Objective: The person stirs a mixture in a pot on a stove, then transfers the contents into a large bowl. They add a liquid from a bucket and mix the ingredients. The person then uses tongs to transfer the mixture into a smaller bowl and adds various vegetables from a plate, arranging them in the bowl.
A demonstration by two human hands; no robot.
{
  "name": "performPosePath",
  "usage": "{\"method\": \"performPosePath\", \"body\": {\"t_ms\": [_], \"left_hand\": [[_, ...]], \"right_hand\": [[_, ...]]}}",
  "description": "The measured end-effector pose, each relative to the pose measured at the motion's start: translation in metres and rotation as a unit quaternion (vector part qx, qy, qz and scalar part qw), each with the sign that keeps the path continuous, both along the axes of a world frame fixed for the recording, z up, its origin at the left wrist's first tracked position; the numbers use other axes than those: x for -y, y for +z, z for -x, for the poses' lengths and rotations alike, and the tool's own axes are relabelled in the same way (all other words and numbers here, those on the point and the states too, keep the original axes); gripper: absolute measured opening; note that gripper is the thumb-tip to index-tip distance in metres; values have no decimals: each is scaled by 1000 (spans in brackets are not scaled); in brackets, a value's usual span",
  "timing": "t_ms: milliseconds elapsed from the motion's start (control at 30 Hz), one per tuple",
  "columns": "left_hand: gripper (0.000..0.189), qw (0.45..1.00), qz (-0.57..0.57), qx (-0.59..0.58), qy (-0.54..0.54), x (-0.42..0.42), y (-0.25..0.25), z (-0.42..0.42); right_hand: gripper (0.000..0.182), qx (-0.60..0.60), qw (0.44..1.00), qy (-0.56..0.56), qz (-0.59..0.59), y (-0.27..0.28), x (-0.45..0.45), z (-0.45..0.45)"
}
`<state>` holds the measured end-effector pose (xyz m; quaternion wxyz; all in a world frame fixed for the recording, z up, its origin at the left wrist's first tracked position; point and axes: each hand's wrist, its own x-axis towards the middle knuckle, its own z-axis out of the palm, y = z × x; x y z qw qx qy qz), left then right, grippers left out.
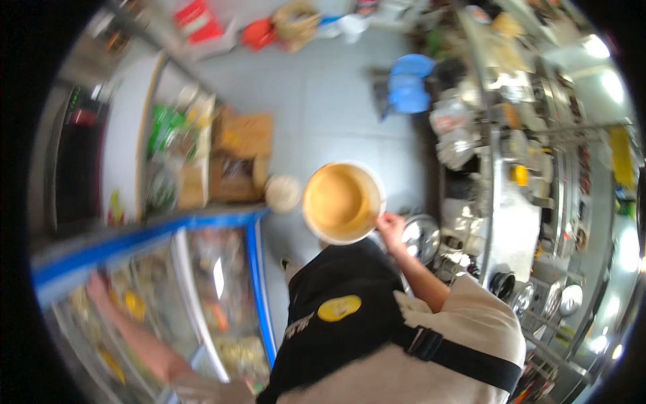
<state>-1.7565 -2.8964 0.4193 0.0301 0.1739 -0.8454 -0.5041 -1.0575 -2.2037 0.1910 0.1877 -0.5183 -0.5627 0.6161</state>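
In my right hand [391, 231] is the rim of a white plastic bucket [374, 188], held in front of my apron. A smooth tan-orange liquid or paste [335, 197] fills part of the bucket, and some is smeared on its inner wall. My left arm stretches out to a glass-fronted refrigerator with a blue frame [202, 222]. My left hand [98, 287] is at the blue edge by the glass; blur hides whether its fingers grip anything. Bags and yellow items [133, 304] show behind the glass.
A cardboard box [239, 151] and a pale round container [282, 193] stand beyond the refrigerator. A blue plastic stool [410, 83] is on the grey floor [323, 91]. Along the right runs a steel counter [515, 227] loaded with bags and cookware, with a metal lid or bowl [421, 237] below.
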Motion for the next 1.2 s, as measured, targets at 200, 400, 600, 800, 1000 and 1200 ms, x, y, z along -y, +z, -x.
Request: {"method": "performPosePath", "body": {"t_ms": [200, 400, 600, 800, 1000, 1200], "left_hand": [[33, 967, 248, 32, -50, -128, -112, 39], [31, 683, 678, -124, -240, -183, -66, 86], [30, 974, 169, -141, -49, -255, -104, -97], [32, 972, -124, 198, -5, -355, -353, -529], [35, 903, -207, 373, 50, -372, -358, -845], [37, 927, -324, 154, 109, -290, -358, -939]], "right_hand": [[20, 5, 997, -79, 1, 9, -121, -34], [22, -50, 970, -237, 35, -45, -206, -112], [25, 37, 987, -157, 10, -71, -325, -62], [18, -32, 997, 44, -46, -61, -312, -8], [29, -2, 957, 236, -172, 8, -191, 7], [34, -49, 848, 498, -175, 34, -11, 37]]}}
